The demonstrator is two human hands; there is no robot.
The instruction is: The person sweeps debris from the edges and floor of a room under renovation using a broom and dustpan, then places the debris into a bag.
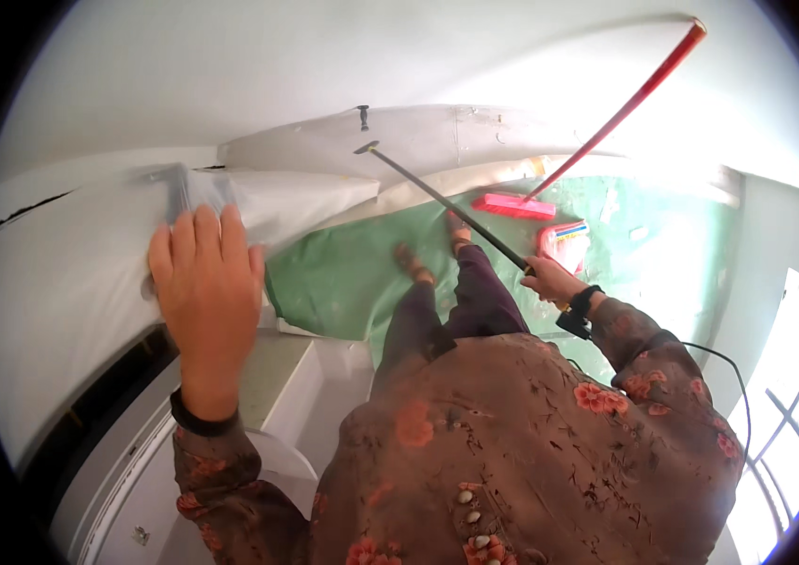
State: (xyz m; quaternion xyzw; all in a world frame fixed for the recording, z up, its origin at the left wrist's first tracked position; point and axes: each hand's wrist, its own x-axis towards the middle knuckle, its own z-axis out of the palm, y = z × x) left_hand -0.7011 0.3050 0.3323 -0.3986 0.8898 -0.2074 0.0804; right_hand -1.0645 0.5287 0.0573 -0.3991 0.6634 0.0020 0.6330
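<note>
My right hand (555, 284) is wrapped round a long dark pole (451, 205) that slants up and to the left. At its far end sits a small flat crosswise head (367, 148), like a scraper's, near the base of the wall. My left hand (203, 287) is raised at the left, back upward, with its fingers stretched out on or just over a clear plastic sheet (305, 193). The sheet drapes over a pale surface. What lies under that palm is hidden.
A pink broom (514, 205) with a red handle leans on the wall, beside a pink dustpan (563, 247). Green sheeting (352, 268) covers the floor under my feet. White furniture (310, 386) stands at the lower left. A bright window (786, 405) is at the right.
</note>
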